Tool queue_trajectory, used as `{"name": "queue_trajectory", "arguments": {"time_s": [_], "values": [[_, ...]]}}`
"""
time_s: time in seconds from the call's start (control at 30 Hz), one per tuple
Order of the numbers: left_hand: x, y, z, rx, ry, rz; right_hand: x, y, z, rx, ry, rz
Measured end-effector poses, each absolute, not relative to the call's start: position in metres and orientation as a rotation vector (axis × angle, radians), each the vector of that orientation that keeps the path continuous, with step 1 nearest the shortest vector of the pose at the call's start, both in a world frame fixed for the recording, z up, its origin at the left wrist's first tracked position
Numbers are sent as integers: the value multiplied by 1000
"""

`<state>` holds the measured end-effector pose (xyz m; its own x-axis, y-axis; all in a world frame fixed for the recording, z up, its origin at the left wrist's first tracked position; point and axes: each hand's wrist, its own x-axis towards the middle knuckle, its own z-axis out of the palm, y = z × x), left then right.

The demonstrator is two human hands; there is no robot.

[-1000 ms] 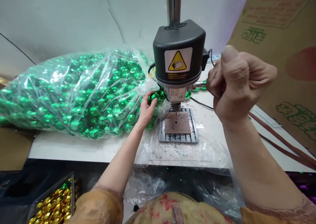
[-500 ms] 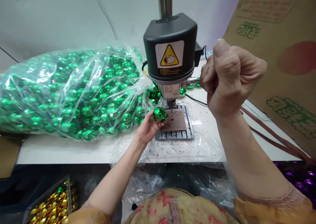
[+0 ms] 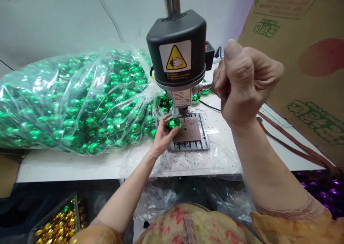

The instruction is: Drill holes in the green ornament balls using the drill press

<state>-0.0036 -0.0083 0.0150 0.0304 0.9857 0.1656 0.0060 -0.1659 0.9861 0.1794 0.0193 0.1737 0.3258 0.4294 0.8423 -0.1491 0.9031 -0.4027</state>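
A shiny green faceted ball [image 3: 174, 123] is pinched between the thumb and fingers of my left hand [image 3: 160, 138]. Hand and ball are over the left edge of the drill press's slotted metal base [image 3: 185, 147]. A brown board [image 3: 194, 133] with a small dark hole lies on that base. Above stands the black drill press [image 3: 176, 30] with a yellow warning label; its bit is hard to make out. My right hand [image 3: 247, 84] is a closed fist around the end of the press's metal lever [image 3: 206, 85], mostly hidden by the fingers.
Left of the press lies a big clear bag [image 3: 80, 104] packed with green balls. A cardboard box [image 3: 303, 68] leans at the right, with brown straps [image 3: 292, 140] beside it. Dark shavings litter the white table [image 3: 67, 167]. Below are gold balls [image 3: 57, 224] and purple balls [image 3: 322, 194].
My left hand has turned the ball, and the thumb now lies across its front right side. My right fist keeps its hold on the lever. The view has shifted slightly.
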Motion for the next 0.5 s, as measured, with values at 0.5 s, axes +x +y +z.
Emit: {"name": "queue_trajectory", "arguments": {"time_s": [0.5], "values": [[6, 4, -6, 1389, 1161, 1320, 180, 16, 174, -293, -1206, 375]]}}
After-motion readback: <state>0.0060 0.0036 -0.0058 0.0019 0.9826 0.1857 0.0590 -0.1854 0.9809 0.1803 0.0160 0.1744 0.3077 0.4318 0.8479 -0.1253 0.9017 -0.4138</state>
